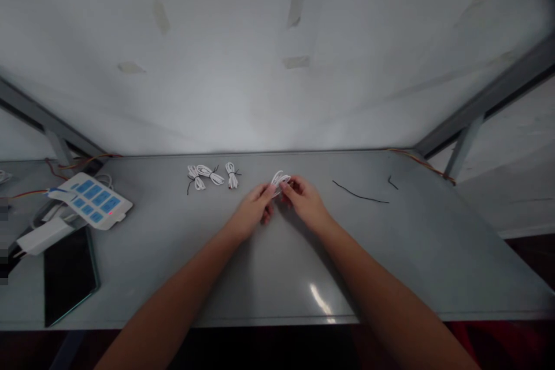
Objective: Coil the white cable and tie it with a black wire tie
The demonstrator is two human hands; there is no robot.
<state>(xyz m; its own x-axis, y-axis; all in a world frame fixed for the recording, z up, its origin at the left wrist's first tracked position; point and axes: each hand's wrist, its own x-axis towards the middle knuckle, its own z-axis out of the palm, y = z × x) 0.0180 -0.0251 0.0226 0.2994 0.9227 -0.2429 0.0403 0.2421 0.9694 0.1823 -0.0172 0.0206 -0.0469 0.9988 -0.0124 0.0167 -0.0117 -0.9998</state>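
While a small coil of white cable (281, 181) is pinched between the fingers of both hands, the left hand (251, 212) and right hand (304, 202) are held close together just above the middle of the surface (390, 254), nearer its far edge. Each grip is nearly closed on the coil, which is partly hidden by the fingers. Three bundled white cables (210, 174) are laid side by side near the far edge, to the left of the hands. A thin black wire (359, 192) and a short black wire piece (392, 182) are seen to the right. A white power strip with blue switches (93, 200), a white adapter (43, 236) and a dark tablet (69, 276) are placed along the left edge.
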